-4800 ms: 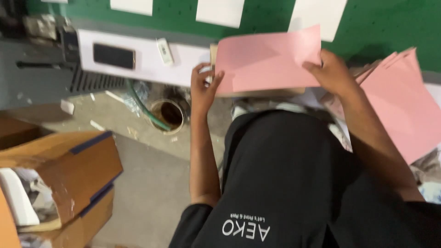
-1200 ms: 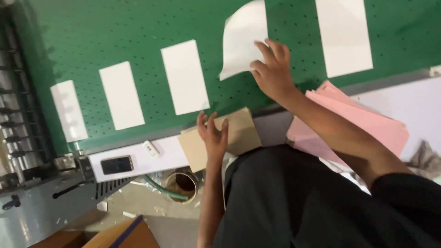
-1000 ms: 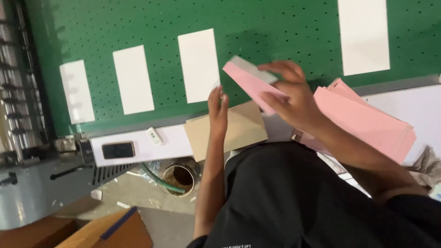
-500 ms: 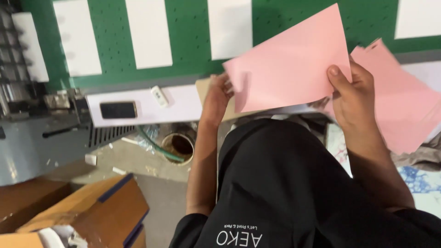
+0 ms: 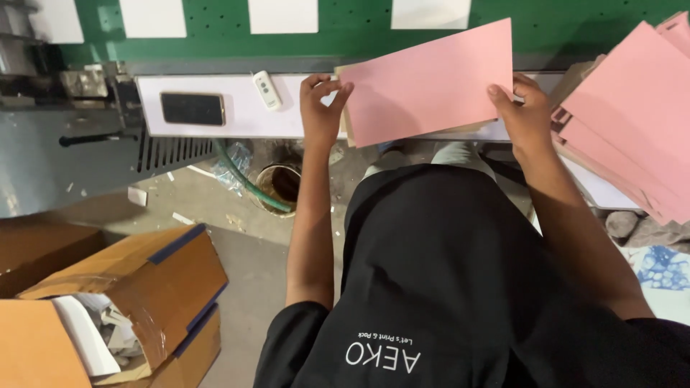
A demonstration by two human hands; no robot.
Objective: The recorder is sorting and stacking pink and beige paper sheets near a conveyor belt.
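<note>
A: Going from the left, what do we have first?

B: Our left hand (image 5: 321,108), clenched on the left short edge of the pink sheet (image 5: 431,82), fingertips curled over the top and thumb beneath; next to it, the sheet itself spans the gap between our two hands.

A: And its long axis?

B: It runs left to right, slightly tilted so the right end sits higher; the sheet is held up just above the white bench (image 5: 237,118), with a tan card (image 5: 345,100) peeking out behind its left edge; we cannot tell whether that card is pinched along with it.

A: Then the right side?

B: Our right hand (image 5: 528,115) is grasping the lower right corner, thumb on the face; so each grip sits at one end, neither hand nearer than the other; the sheet lies between them, well balanced.

A: How does the sheet look?

B: Flat, plain pink, matte, crisp-edged, no fold that we can see; further right lies a fanned stack of pink sheets (image 5: 632,136) of the same kind, just beside our right hand.
</note>
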